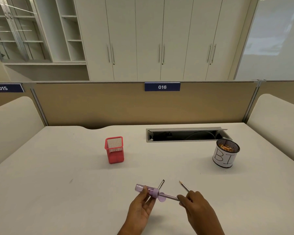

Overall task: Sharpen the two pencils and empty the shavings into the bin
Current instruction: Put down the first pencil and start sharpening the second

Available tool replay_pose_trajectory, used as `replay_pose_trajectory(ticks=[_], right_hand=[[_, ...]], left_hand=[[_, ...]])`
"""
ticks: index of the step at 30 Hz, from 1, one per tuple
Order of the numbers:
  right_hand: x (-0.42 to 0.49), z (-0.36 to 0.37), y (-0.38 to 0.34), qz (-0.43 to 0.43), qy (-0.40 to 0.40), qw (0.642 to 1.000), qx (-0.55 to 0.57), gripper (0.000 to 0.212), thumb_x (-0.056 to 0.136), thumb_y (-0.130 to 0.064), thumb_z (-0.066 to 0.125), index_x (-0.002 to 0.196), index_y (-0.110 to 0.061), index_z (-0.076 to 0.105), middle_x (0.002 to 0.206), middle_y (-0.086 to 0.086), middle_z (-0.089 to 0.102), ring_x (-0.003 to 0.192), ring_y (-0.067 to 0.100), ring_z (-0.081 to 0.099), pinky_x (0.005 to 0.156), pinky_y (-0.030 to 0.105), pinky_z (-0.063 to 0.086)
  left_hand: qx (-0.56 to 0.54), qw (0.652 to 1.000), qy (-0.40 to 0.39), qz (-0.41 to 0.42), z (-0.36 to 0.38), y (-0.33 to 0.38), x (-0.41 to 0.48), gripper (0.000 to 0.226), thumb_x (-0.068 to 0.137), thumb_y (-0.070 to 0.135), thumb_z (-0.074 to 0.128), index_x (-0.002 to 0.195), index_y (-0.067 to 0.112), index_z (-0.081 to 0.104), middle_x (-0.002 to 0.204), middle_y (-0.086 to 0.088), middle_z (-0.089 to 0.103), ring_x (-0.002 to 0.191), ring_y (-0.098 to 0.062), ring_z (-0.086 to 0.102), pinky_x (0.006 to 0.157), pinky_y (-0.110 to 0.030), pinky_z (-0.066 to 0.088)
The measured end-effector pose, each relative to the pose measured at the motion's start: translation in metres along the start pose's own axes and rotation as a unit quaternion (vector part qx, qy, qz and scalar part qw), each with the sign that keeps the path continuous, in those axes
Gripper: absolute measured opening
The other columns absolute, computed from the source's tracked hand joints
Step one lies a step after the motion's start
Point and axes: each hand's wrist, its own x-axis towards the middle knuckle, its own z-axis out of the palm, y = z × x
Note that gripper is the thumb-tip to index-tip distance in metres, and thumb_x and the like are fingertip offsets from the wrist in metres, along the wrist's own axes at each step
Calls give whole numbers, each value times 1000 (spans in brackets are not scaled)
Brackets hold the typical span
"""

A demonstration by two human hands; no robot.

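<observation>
Both hands engaged over the near edge of the desk (58, 167).

We note the left hand (141, 207) closed around the purple sharpener (148, 190), and the right hand (196, 206) pinching a pencil (170, 197) seated in it; a second pencil (184, 186) lies just beside. The bin (225, 155), holding shavings, reads "BI"; partition tags read "015", "016".

even, soft indoor light | faint shadows under hands (143, 207) | wide-angle bowing at edges | slightly soft focus
</observation>
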Motion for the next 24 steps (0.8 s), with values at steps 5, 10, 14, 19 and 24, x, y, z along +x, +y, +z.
replay_pose_trajectory(ticks=[5,10,14,19,24], right_hand=[[7,-12,-9,20,-78,997,4,34,100,-27,16,78,-25,42,45,-5,52,49,15,47,29,20,28],[32,-34,-14,435,-361,711,417,28,85,-24,51,60,-23,65,36,-6,43,40,10,36,37,13,23],[36,-43,-7,560,-393,455,570,28,93,-17,48,71,-5,60,42,-3,30,30,4,20,29,10,11],[39,-37,-5,385,-301,765,419,20,80,-17,68,67,-24,55,46,-7,51,35,4,39,41,12,30],[32,-28,6,98,-157,978,96,16,73,-24,48,67,-28,62,48,-8,53,37,7,46,33,17,29]], left_hand=[[33,999,-7,13,5,3,5,16,93,9,49,90,-4,59,81,-19,69,61,-24,72,65,-31,58],[94,995,-8,35,12,11,7,13,90,7,54,89,0,64,92,-16,63,73,-25,67,66,-28,60],[123,992,-17,35,20,15,4,12,90,5,53,87,1,65,77,-13,70,59,-20,71,54,-24,58],[110,992,-18,58,30,20,7,10,88,5,56,91,-2,63,79,-16,69,59,-22,71,62,-28,59],[78,995,-37,47,34,13,8,12,89,6,54,90,-3,62,75,-16,72,64,-22,72,63,-27,60]])
